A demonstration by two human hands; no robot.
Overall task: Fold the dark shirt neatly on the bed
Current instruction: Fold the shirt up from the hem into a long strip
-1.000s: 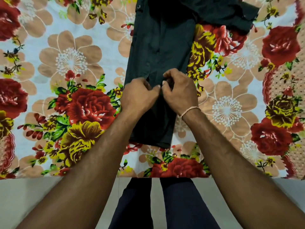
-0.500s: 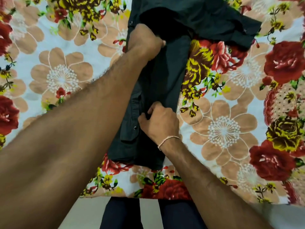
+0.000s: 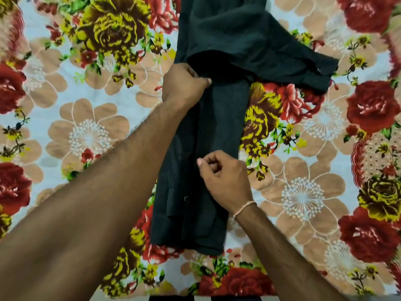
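Top of the dark, near-black cotton shirt [image 3: 219, 131] cut off by the upper frame edge, so collar and shoulders out of sight. Folded into a long narrow strip running away from the viewer down the middle of the bed, lying on the flower-printed bedsheet of red roses, yellow blooms and tan daisies on pale blue [image 3: 86, 135]. One dark sleeve [image 3: 288, 59] thrown out to the right near the top, its cuffed end resting flat on the sheet, a small pale button just visible there. Under the raised fold at the sleeve's root, only a black hollow (nothing readable inside). A single small button [image 3: 186, 198] showing low on the strip; layered edges at the near hem hard to separate, dark on dark. Left hand [image 3: 184, 83] far up the strip at its left edge, fingers curled with the thumb pressed against them, pinching the cloth just below that hollow; fingertips themselves mostly hidden behind the knuckles. Right hand [image 3: 225, 177] lower down, on the strip's right half, curled into a loose fist with thumb and forefinger brought together at the top; whether a bit of cloth is caught between them, impossible to tell. Thin pale thread bracelet [image 3: 245, 208] round the right wrist. Both forearms entering from the bottom corners, the left one broad, blurred and covering much of the sheet. At the very bottom edge, a sliver of dark trouser cloth [image 3: 234, 298], mostly cut off.
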